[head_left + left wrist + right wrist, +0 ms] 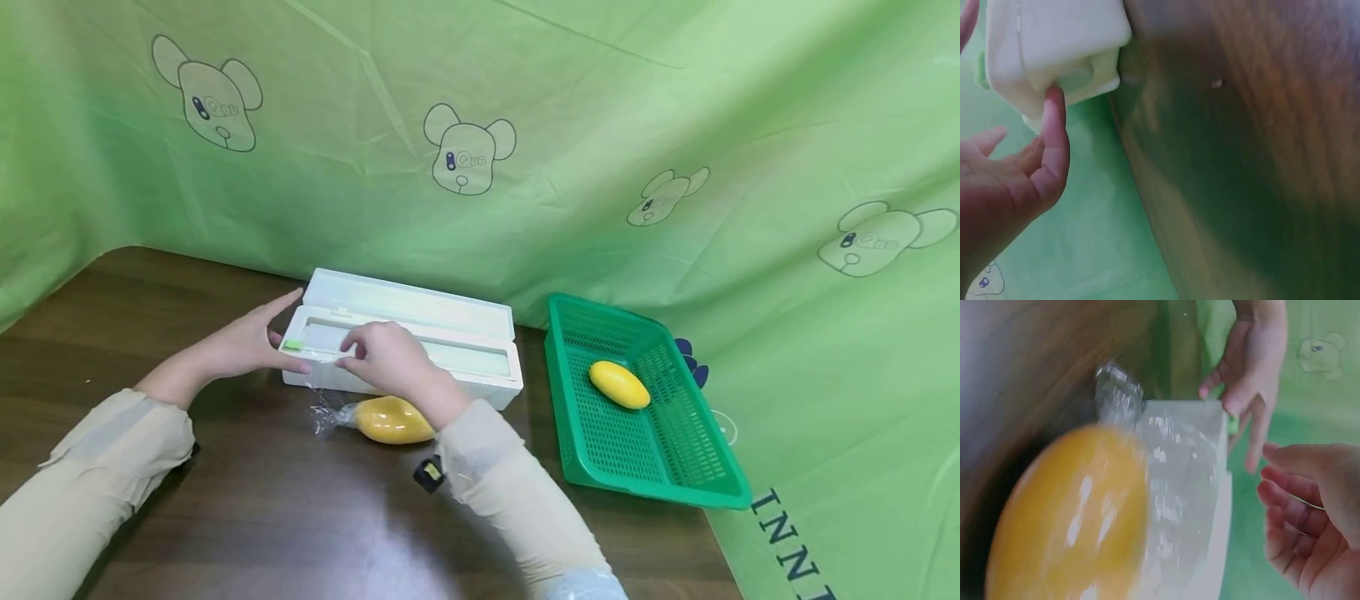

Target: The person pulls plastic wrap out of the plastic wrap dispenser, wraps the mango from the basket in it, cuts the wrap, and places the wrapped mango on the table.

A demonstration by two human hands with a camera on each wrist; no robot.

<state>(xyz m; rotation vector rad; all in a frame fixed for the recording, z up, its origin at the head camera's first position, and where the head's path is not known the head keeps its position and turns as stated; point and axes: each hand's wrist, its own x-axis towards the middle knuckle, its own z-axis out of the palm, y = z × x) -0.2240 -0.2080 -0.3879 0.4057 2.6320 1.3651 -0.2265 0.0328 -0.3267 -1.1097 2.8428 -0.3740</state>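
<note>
A long white cling film dispenser (480, 379) stands on the table with its lid (408, 300) raised at the back. My left hand (243, 337) is at its left end, thumb in front and fingers spread; one fingertip meets the end wall in the left wrist view. Over the dispenser's front part hovers my right hand (390, 354), its fingers loosely bent, with a gap to the thumb and nothing visible between them in the right wrist view. Just in front lies a yellow mango-shaped fruit (390, 421) in clear film, its twisted film end (330, 414) pointing left.
On the right, a green plastic basket (558, 400) holds another yellow fruit (619, 385). A small black object (430, 473) lies by the right sleeve. Behind the brown table (300, 525) hangs a green curtain (360, 167) with mouse heads. A green slider (293, 345) sits at the dispenser's left.
</note>
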